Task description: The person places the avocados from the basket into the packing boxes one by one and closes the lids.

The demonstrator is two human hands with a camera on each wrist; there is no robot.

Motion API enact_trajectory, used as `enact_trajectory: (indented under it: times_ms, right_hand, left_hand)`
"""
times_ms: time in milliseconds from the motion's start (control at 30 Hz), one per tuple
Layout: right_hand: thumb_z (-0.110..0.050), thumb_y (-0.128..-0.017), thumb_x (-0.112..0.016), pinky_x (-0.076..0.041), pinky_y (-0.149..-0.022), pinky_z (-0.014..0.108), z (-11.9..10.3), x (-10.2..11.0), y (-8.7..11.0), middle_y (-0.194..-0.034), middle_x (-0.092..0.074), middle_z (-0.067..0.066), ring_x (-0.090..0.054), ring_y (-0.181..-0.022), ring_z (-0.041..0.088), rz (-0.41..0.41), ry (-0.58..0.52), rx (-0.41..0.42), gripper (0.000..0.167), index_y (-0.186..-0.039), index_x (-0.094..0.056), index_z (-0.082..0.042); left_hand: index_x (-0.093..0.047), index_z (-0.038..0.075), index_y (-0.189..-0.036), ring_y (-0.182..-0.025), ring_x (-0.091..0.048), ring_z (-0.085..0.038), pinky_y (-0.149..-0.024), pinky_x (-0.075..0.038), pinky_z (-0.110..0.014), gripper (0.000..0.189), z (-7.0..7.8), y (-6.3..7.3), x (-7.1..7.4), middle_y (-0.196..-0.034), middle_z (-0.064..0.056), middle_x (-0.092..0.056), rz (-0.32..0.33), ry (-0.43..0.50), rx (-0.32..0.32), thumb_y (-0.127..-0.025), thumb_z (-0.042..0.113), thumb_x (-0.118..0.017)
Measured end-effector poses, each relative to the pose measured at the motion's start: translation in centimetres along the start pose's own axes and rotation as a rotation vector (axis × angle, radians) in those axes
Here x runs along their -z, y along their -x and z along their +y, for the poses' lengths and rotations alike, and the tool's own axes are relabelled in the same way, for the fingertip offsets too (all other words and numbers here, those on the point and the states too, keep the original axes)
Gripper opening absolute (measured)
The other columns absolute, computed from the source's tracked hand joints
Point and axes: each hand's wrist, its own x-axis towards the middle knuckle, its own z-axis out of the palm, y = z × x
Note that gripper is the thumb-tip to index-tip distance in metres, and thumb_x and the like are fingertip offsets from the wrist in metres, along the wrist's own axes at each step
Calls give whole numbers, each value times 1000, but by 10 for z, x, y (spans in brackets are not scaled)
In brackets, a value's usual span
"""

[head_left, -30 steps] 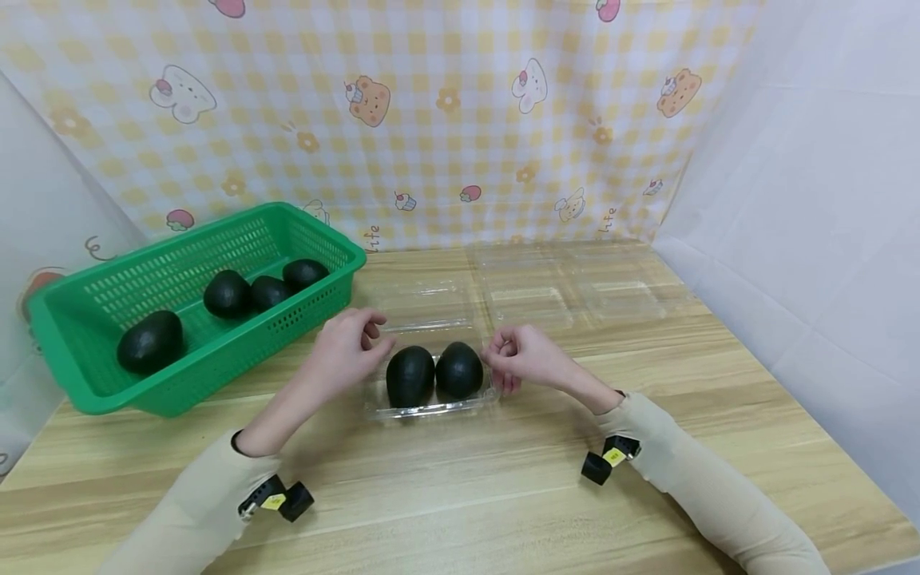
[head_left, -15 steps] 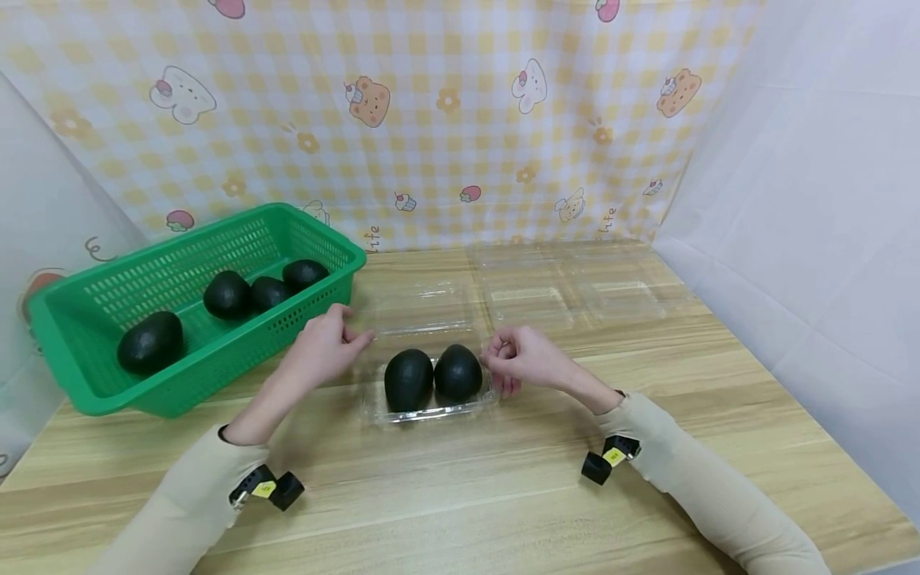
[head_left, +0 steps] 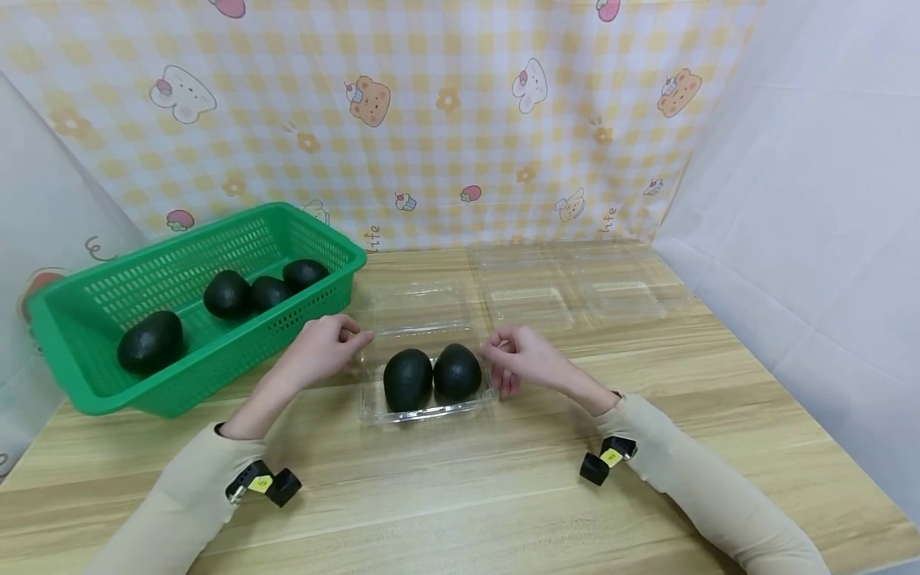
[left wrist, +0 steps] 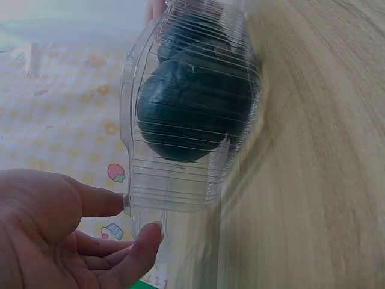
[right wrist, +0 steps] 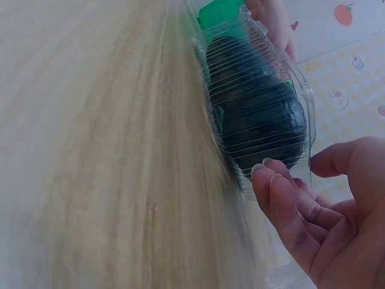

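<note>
Two dark avocados, one on the left [head_left: 408, 380] and one on the right [head_left: 458, 373], sit side by side in a clear plastic clamshell box [head_left: 431, 414]. Its lid [head_left: 420, 307] is folded open toward the back. At the box's left side, my left hand [head_left: 321, 349] pinches the edge near the hinge; the left wrist view shows the thumb on the rim and a fingertip [left wrist: 150, 232] below it. My right hand [head_left: 526, 358] holds the right side, its thumb at the rim and its fingertips [right wrist: 283, 192] against the ribbed wall.
A green basket [head_left: 208, 355] with several avocados [head_left: 151, 343] stands at the left. Behind, on the right, two more clear clamshells, a nearer one [head_left: 528, 307] and a farther one [head_left: 621, 299], lie open on the wooden table [head_left: 460, 495]. A checked curtain [head_left: 431, 144] hangs behind.
My left hand has drawn back leftward from beside the left avocado to the box's left edge. The box has shifted very slightly left and toward me. My right hand stays nearly still.
</note>
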Motion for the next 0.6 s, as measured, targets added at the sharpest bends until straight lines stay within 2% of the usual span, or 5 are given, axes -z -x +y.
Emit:
enact_trajectory:
  times_ms: [300,600]
  right_hand:
    - [-26,-108,-50,-56,-47,41,4,-5,-2,-67,-68,10,-64,-50,26,58,-34,-8,41,-131,-54,9]
    - [-26,-109,-49,-56,-48,42,3,-7,-6,-70,-67,8,-64,-50,27,109,-18,17,43,-142,-47,2]
  left_hand:
    - [-62,-12,-118,-67,-70,-22,-67,-53,-35,38,-1,-1,2,-87,-13,-72,1,27,3,-100,22,-64]
    - [-60,-13,-120,-68,-71,-24,-70,-55,-35,38,-3,-2,4,-89,-14,-72,-8,78,9,-100,19,-65]
